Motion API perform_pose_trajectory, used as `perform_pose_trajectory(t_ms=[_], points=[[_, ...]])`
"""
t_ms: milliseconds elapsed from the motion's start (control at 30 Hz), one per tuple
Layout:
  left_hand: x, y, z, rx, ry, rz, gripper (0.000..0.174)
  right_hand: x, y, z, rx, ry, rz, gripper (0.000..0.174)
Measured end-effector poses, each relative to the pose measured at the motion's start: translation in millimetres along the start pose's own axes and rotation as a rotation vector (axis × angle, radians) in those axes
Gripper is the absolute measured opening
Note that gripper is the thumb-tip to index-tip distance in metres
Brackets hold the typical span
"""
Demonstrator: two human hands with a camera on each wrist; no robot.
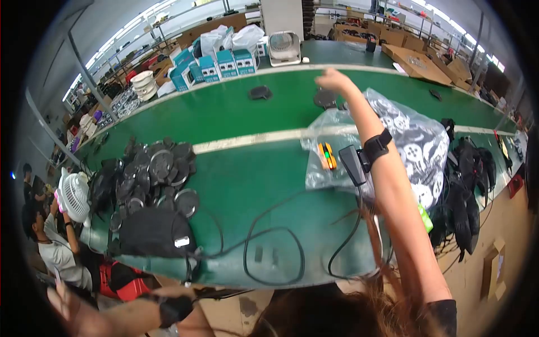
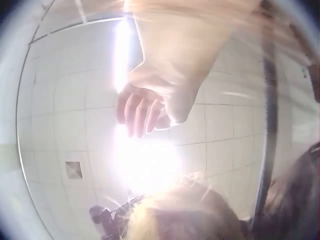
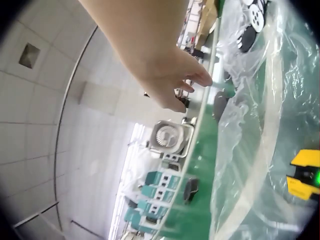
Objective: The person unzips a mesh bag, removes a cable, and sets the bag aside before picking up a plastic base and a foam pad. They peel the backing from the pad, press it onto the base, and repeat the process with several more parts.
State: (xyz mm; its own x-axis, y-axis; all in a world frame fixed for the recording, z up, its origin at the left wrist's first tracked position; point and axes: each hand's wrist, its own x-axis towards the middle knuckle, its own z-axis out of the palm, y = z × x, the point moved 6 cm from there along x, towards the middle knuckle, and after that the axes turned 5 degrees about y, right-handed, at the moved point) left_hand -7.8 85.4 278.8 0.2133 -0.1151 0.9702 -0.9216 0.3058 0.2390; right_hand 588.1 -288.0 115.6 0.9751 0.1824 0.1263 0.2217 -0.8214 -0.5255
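Note:
My right hand [image 1: 335, 80] is stretched out over the far green strip, just beyond a dark round disc [image 1: 325, 99]. In the right wrist view its fingers [image 3: 197, 76] are loosely bent, with no object showing in their grasp. Below that forearm lies a clear plastic bag [image 1: 414, 140] full of black and white round parts. An orange and yellow device [image 1: 327, 156] with a green light rests on the bag. Blurred at the lower left is my left hand [image 1: 70, 306], away from the table. The left wrist view shows its fingers [image 2: 131, 114] relaxed and holding nothing, against the ceiling.
A heap of dark round parts [image 1: 154, 168] and a black pouch [image 1: 151, 231] sit at the left. A cable [image 1: 247, 253] loops over the near table. Further back are another dark disc [image 1: 260, 92], teal boxes [image 1: 227, 64] and a fan housing [image 1: 284, 48]. Black parts [image 1: 469, 174] crowd the right.

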Motion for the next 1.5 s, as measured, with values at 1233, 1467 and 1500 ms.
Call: perform_pose_trajectory(t_ms=[1233, 1467, 1500], points=[[-144, -392, 0, -0.171, 0.873, -0.949, 0.035, -191, -149, 84, 0.700, -0.367, -0.661, 0.029], [-179, -393, -12, 0.096, 0.807, -1.196, 0.029, -215, -66, 126, 0.988, -0.286, -0.005, 0.024], [-181, -393, -14, 0.119, 0.805, -1.217, 0.030, -214, -60, 128, 0.969, -0.280, 0.008, 0.024]])
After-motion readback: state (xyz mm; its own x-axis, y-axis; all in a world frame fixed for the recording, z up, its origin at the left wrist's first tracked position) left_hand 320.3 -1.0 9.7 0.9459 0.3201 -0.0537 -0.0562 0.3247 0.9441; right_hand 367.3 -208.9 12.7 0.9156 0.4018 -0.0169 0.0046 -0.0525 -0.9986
